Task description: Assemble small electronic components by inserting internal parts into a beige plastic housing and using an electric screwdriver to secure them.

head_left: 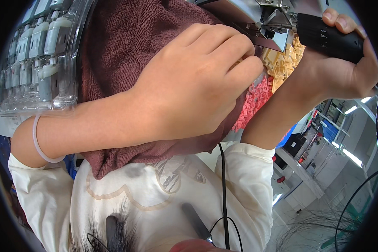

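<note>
My left hand (197, 80) reaches across a brown towel (126, 46), its fingers curled closed beside a metal fixture (273, 25). Whatever its fingertips grip is hidden behind the knuckles. In my right hand (344, 71) is a black electric screwdriver (329, 38) with small scale marks on its body, lying nearly level at the upper right. Its metal nose points left into the shiny brackets of the fixture. Thumb and fingers wrap round the black body.
On the left, a clear plastic tray (77, 54) holds several small silver motors (56, 35). Yellow plastic parts (281, 63) and small pink parts (256, 98) lie under and beside my right forearm. A black cable (223, 189) hangs down in front of my shirt.
</note>
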Motion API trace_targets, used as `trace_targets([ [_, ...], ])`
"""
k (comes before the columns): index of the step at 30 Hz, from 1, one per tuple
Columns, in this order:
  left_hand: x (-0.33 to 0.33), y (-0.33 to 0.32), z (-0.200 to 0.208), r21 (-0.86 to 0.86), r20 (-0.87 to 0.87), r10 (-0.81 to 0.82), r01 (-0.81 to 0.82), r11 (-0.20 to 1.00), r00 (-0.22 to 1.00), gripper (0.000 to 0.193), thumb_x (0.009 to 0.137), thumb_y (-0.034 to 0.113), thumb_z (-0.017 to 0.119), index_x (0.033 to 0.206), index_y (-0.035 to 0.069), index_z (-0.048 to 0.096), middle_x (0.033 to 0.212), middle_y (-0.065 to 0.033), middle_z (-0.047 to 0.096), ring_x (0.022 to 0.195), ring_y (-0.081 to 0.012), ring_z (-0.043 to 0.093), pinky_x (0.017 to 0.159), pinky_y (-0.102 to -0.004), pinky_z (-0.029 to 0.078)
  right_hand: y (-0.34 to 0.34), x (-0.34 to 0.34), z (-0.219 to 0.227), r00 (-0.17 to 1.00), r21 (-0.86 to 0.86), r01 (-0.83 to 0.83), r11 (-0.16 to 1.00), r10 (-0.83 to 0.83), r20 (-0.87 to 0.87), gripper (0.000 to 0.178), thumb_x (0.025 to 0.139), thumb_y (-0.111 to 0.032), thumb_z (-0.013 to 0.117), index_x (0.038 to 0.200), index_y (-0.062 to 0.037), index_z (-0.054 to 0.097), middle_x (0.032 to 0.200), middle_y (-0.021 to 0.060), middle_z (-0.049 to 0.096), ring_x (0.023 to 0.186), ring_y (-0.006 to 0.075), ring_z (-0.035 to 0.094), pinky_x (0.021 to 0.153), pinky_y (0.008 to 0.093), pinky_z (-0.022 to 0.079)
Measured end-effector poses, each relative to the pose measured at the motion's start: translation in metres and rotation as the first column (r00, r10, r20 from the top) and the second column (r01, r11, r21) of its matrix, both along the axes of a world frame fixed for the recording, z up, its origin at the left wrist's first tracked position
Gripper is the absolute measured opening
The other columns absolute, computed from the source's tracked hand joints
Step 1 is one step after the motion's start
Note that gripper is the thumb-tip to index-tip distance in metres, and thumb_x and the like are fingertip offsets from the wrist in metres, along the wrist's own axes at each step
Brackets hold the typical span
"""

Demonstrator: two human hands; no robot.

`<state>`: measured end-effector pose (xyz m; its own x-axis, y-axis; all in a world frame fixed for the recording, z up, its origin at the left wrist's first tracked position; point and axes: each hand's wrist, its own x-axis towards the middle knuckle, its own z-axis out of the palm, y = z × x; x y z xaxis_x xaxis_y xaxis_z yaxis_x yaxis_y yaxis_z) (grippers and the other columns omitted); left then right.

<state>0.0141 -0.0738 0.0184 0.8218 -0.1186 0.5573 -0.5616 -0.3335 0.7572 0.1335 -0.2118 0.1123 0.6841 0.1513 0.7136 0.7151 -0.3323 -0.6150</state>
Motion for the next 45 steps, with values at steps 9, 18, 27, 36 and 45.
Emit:
trace_targets([
  [9, 0.000, 0.003, 0.000, 0.004, -0.025, -0.009, 0.009, 1.000, 1.000, 0.022, 0.075, 0.006, 0.070, 0.095, 0.007, 0.059, 0.105, -0.0063, 0.060, 0.102, -0.0285, 0.058, 0.084, -0.0383, 0.045, 0.006, -0.017, -0.010, 1.000, 0.129, -0.007, 0.992, 0.006, 0.008, 0.020, 0.085, -0.010, 0.059, 0.090, 0.0089, 0.060, 0.080, 0.0247, 0.060, 0.073, 0.0371, 0.063, 0.071, 0.0513, 0.056],
  [18, 0.001, 0.003, -0.005, 0.048, -0.026, -0.008, 0.009, 0.999, 1.000, 0.026, 0.073, 0.005, 0.072, 0.096, 0.008, 0.059, 0.107, -0.0065, 0.060, 0.103, -0.0280, 0.058, 0.083, -0.0379, 0.045, -0.010, 0.007, -0.019, 0.999, 0.248, -0.035, 0.968, 0.027, 0.034, 0.019, 0.083, -0.011, 0.059, 0.088, 0.0079, 0.059, 0.076, 0.0226, 0.058, 0.069, 0.0343, 0.061, 0.068, 0.0478, 0.055],
  [27, 0.004, 0.003, -0.005, 0.063, -0.008, -0.017, 0.018, 0.998, 1.000, 0.027, 0.073, 0.004, 0.071, 0.096, 0.007, 0.058, 0.106, -0.0065, 0.059, 0.098, -0.0285, 0.057, 0.081, -0.0375, 0.045, -0.011, 0.007, -0.023, 0.997, 0.364, -0.057, 0.930, 0.035, 0.067, 0.018, 0.082, -0.011, 0.059, 0.086, 0.0069, 0.057, 0.072, 0.0205, 0.056, 0.065, 0.0316, 0.060, 0.065, 0.0443, 0.054],
  [36, 0.008, 0.005, 0.001, 0.043, -0.010, -0.007, 0.007, 0.999, 1.000, 0.026, 0.074, 0.003, 0.070, 0.097, 0.007, 0.057, 0.106, -0.0067, 0.059, 0.096, -0.0282, 0.057, 0.079, -0.0368, 0.044, -0.012, -0.021, -0.007, 0.995, 0.471, -0.089, 0.877, 0.060, 0.076, 0.018, 0.081, -0.011, 0.058, 0.083, 0.0059, 0.056, 0.068, 0.0184, 0.055, 0.061, 0.0289, 0.058, 0.063, 0.0408, 0.053],
  [45, 0.011, 0.019, 0.016, 0.192, 0.017, -0.044, 0.040, 0.981, 0.999, 0.023, 0.074, 0.003, 0.070, 0.094, 0.008, 0.061, 0.104, -0.0074, 0.061, 0.097, -0.0290, 0.058, 0.081, -0.0369, 0.045, -0.006, -0.080, 0.009, 0.915, 0.331, -0.075, 0.941, 0.197, -0.352, 0.015, 0.085, -0.016, 0.055, 0.083, -0.0014, 0.052, 0.078, 0.0083, 0.050, 0.062, 0.0175, 0.052, 0.056, 0.0321, 0.043],
])
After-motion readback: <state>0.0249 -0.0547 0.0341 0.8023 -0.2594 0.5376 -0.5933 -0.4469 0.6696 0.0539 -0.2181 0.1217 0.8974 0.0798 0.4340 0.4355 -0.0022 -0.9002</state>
